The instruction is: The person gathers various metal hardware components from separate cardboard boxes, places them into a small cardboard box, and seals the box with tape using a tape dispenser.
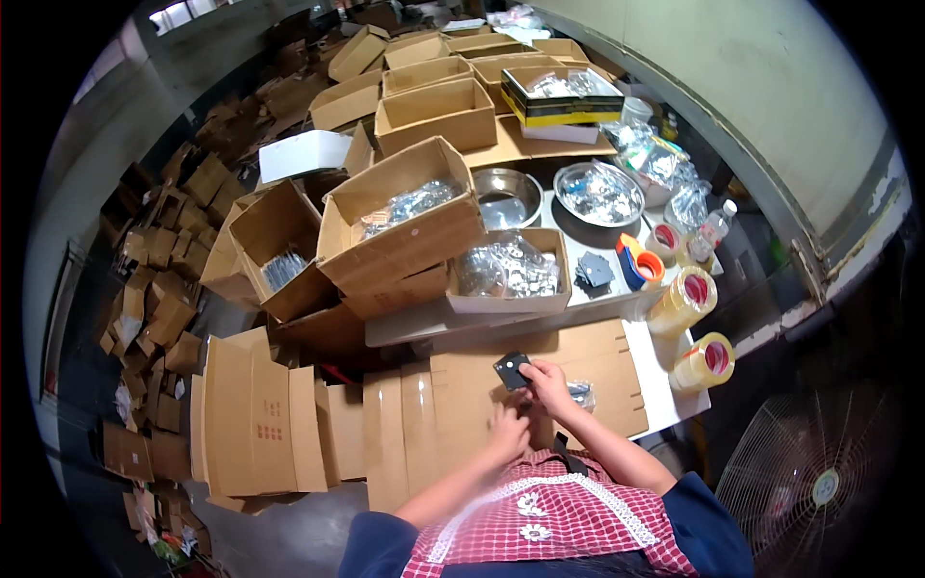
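Note:
My right hand point(547, 387) pinches a flat black square plate point(511, 370) with a small pale spot on it, held above the cardboard sheet point(472, 361). Just below and to the left, my left hand point(509, 431) hangs with loosely bent fingers apart, and nothing shows in it. A small clear bag point(581, 393) with something inside lies beside my right wrist, partly hidden by it. A loose pile of similar dark flat plates point(594, 273) sits farther back on the white table point(617, 306).
A white-sided box point(509, 304) of bagged metal parts stands ahead, with steel bowls point(599, 223) behind. An orange-and-blue tape dispenser point(638, 265) and clear tape rolls point(701, 362) stand right. Cardboard boxes point(405, 241) crowd the left and back; a fan point(819, 482) stands lower right.

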`<action>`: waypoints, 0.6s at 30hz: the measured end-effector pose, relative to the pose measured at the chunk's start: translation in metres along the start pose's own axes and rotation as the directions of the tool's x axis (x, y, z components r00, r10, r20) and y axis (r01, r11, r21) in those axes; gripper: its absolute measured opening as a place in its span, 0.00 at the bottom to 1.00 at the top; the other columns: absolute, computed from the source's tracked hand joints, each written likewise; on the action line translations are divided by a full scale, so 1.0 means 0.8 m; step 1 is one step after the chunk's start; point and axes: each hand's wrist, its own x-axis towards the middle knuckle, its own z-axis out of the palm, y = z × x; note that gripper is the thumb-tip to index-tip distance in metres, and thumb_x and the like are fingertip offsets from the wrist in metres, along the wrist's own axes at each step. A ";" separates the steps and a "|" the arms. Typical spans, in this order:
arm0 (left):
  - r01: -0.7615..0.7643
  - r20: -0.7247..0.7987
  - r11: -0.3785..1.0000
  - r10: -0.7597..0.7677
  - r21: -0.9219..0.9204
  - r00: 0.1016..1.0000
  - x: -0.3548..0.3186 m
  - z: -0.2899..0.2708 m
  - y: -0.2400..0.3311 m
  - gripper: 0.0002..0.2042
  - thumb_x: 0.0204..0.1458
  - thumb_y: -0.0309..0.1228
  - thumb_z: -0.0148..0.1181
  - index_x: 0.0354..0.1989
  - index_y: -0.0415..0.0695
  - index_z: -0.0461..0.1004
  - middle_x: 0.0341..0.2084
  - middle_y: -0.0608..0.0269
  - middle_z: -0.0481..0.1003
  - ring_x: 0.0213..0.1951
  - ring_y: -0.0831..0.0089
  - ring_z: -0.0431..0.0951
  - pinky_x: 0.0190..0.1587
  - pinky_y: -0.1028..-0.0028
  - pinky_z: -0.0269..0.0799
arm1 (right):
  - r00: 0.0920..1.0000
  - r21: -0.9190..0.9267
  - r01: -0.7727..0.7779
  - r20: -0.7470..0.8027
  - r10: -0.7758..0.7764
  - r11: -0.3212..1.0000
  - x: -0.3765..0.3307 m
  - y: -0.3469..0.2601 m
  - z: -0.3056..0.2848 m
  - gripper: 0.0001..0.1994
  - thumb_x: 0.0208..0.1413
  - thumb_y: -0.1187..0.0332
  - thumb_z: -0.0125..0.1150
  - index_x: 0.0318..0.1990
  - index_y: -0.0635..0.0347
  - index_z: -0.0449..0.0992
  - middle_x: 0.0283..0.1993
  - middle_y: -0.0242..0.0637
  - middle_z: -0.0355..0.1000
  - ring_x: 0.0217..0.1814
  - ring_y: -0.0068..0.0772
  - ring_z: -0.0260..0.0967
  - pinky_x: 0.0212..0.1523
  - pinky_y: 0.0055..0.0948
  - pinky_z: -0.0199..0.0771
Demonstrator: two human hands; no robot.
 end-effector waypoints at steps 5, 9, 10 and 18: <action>0.216 -0.128 0.920 -0.269 -0.327 0.955 -0.069 -0.095 -0.036 0.16 0.54 0.26 0.59 0.52 0.47 0.78 0.59 0.49 0.67 0.61 0.47 0.64 0.64 0.49 0.59 | 0.997 -0.126 -0.073 0.014 0.075 0.989 -0.011 0.034 0.051 0.14 0.65 0.61 0.57 0.31 0.62 0.75 0.22 0.33 0.74 0.16 0.20 0.66 0.16 0.21 0.64; 0.378 -0.217 0.889 -0.435 -0.259 0.874 -0.102 -0.094 -0.087 0.19 0.53 0.22 0.58 0.54 0.46 0.76 0.59 0.50 0.67 0.62 0.47 0.63 0.64 0.50 0.58 | 0.977 -0.417 -0.202 -0.018 0.215 0.886 -0.027 0.050 0.069 0.07 0.61 0.73 0.52 0.41 0.68 0.72 0.27 0.44 0.79 0.16 0.27 0.70 0.16 0.27 0.70; 0.331 -0.259 0.927 -0.369 -0.177 0.893 -0.097 -0.097 -0.092 0.21 0.53 0.25 0.58 0.58 0.48 0.74 0.62 0.52 0.66 0.63 0.49 0.63 0.64 0.51 0.60 | 0.973 -0.382 -0.230 -0.080 0.216 0.895 -0.028 0.059 0.064 0.07 0.61 0.74 0.52 0.43 0.68 0.71 0.26 0.44 0.79 0.16 0.27 0.70 0.16 0.27 0.70; 0.078 0.027 0.981 -0.084 0.180 0.996 -0.047 -0.102 -0.080 0.29 0.61 0.38 0.56 0.71 0.50 0.60 0.73 0.46 0.52 0.71 0.44 0.53 0.68 0.45 0.51 | 0.964 -0.364 -0.097 -0.265 -0.003 0.926 -0.020 0.075 0.011 0.10 0.64 0.74 0.48 0.50 0.64 0.72 0.25 0.39 0.76 0.16 0.25 0.70 0.16 0.25 0.71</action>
